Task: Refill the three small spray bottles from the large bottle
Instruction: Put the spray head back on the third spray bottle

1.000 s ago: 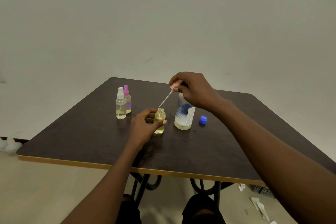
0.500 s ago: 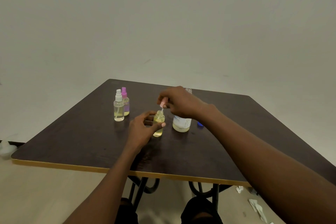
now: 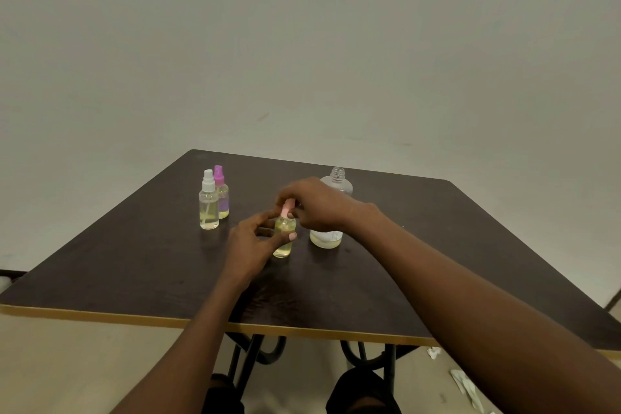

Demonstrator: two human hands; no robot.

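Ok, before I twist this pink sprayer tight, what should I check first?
1. Small bottle upright on the table, held by the left hand: ok.
2. Pink spray head over its neck, pinched by the right hand: ok.
3. Threads seated straight: cannot tell, fingers hide them.
4. White-capped spray bottle and purple-capped spray bottle upright and capped: ok.
5. Large bottle capped: not ok, neck open.

bare forearms and bare hands (image 3: 248, 242), dark trousers (image 3: 363, 391) covering both knees low in view
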